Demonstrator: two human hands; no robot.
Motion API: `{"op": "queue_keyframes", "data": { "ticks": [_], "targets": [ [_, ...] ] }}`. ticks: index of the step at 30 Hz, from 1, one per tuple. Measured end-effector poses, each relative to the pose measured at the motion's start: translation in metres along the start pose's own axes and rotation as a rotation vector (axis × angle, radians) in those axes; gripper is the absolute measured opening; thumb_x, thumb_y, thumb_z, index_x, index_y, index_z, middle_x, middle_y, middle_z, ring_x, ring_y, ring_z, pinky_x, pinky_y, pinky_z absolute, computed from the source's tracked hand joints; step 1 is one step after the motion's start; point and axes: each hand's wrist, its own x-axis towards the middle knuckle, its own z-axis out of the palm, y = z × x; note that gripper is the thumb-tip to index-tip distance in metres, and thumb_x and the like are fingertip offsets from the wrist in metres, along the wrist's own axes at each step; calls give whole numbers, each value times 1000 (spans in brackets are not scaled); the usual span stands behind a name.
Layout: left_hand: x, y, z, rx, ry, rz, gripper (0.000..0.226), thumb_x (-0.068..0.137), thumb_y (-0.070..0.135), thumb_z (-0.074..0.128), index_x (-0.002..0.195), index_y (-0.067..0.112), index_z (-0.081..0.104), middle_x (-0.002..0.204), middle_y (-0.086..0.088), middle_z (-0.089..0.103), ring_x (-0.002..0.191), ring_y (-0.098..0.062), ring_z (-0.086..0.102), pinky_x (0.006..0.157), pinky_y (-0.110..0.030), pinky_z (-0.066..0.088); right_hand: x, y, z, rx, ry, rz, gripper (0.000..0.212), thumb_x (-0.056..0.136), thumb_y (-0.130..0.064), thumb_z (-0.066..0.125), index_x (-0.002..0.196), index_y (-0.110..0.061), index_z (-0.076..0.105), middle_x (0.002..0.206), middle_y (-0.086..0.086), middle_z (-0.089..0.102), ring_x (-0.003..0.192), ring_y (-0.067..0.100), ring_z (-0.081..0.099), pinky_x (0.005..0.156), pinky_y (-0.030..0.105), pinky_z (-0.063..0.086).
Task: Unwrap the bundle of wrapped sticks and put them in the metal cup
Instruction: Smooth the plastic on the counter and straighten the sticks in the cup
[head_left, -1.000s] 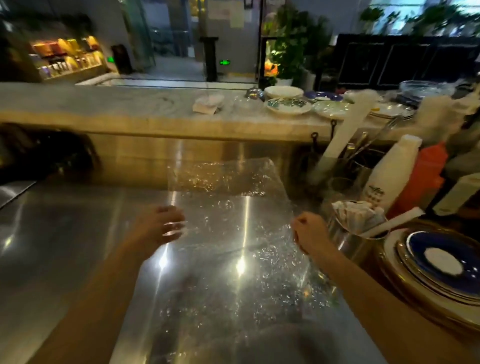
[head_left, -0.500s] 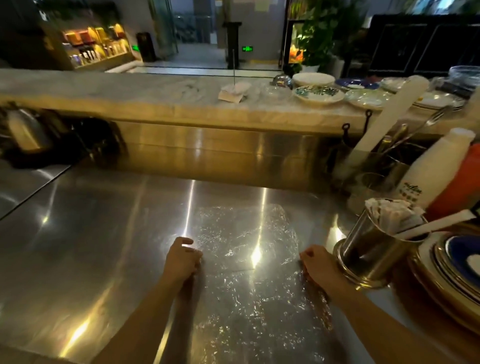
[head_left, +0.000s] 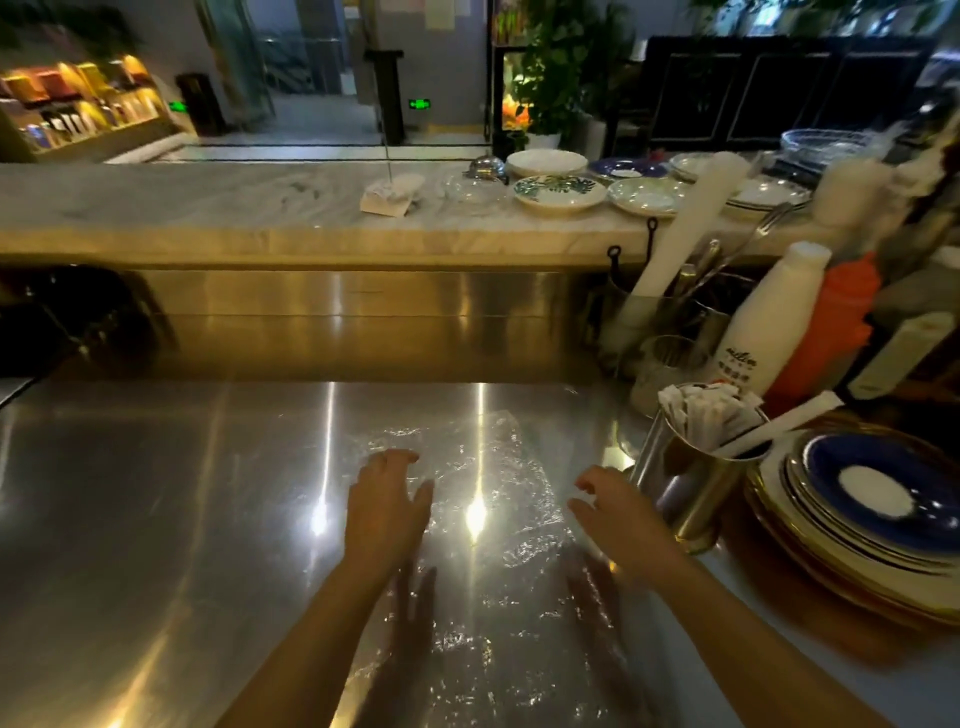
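A sheet of clear plastic wrap (head_left: 483, 467) lies flat and crinkled on the steel counter (head_left: 156, 493). My left hand (head_left: 387, 506) hovers just above the wrap's left edge, fingers spread, holding nothing. My right hand (head_left: 618, 514) hovers over the wrap's right edge with fingers loosely curled and apart, also holding nothing. Just right of it stands the metal cup (head_left: 696, 488), filled with white paper-wrapped sticks (head_left: 701, 413) that stand upright and poke above the rim.
A stack of plates with a blue one on top (head_left: 883, 499) sits right of the cup, a long white stick (head_left: 784, 423) resting across it. Behind are a white bottle (head_left: 769, 317), an orange bottle (head_left: 836, 322) and a utensil holder (head_left: 670, 312). Dishes (head_left: 558, 192) line the marble ledge.
The wrap was held up in both hands, then laid flat on the counter. Both hands have since let go of it and lifted slightly, fingers opened.
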Motion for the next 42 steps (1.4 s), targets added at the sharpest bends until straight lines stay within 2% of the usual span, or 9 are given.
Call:
{"op": "queue_keyframes", "data": {
  "ticks": [3, 8, 15, 19, 23, 29, 34, 39, 42],
  "targets": [
    [1, 38, 3, -85, -86, 141, 30, 87, 22, 58, 116, 12, 55, 121, -7, 60, 109, -21, 54, 92, -32, 40, -9, -8, -31, 1, 38, -44, 4, 88, -25, 54, 86, -25, 51, 83, -4, 57, 69, 3, 51, 59, 19, 40],
    [0, 99, 11, -179, -132, 350, 28, 87, 28, 58, 112, 16, 57, 116, -2, 63, 104, -15, 56, 86, -26, 40, -34, -20, -89, 14, 179, -97, 9, 89, -24, 53, 96, -22, 58, 73, -11, 58, 69, 9, 58, 62, 21, 45],
    [6, 162, 35, -244, -135, 602, 29, 86, 31, 58, 113, 19, 57, 114, 0, 62, 97, -5, 49, 81, -21, 35, -55, -5, -144, 81, 628, -134, 7, 88, -17, 54, 91, -20, 59, 82, -9, 59, 77, 0, 55, 64, 9, 36],
    [11, 182, 53, -226, -149, 651, 38, 86, 36, 58, 119, 19, 52, 124, -3, 56, 112, -17, 50, 89, -28, 41, -45, 15, -152, 0, 810, -72, 19, 86, -16, 57, 104, -9, 57, 104, 7, 57, 94, 21, 55, 77, 17, 40],
    [12, 192, 71, -122, -229, 652, 63, 84, 47, 55, 136, 19, 34, 146, -6, 36, 134, -20, 31, 107, -38, 28, -33, 29, -146, 4, 708, 28, 48, 87, -25, 57, 130, -10, 41, 134, 12, 45, 119, 25, 44, 94, 31, 36],
    [11, 190, 87, -51, -306, 727, 67, 84, 53, 51, 139, 20, 28, 147, -5, 35, 134, -19, 30, 109, -34, 21, -27, 33, -130, 42, 553, -60, 45, 88, -25, 54, 130, -16, 40, 133, 6, 49, 116, 10, 43, 91, 25, 37],
    [15, 182, 93, 38, -275, 885, 66, 85, 42, 54, 140, 18, 27, 149, -5, 32, 139, -17, 22, 113, -32, 4, -18, 36, -121, -267, 380, -124, 45, 94, -22, 43, 137, -15, 32, 141, 6, 43, 130, 17, 38, 107, 42, 33],
    [20, 179, 94, 193, -327, 1018, 52, 89, 36, 49, 135, 18, 36, 149, -6, 32, 141, -20, 15, 115, -39, -2, -12, 31, -126, -269, 137, -100, 24, 97, -26, 33, 105, -23, 55, 112, -1, 61, 104, 12, 53, 99, 42, 38],
    [25, 182, 91, 121, -312, 1029, 49, 87, 37, 52, 131, 18, 41, 143, -5, 42, 135, -19, 30, 114, -37, 5, -10, 31, -130, -301, 280, -83, 18, 92, -26, 46, 103, -20, 59, 107, 0, 64, 97, 12, 55, 96, 39, 42]
  ]
}}
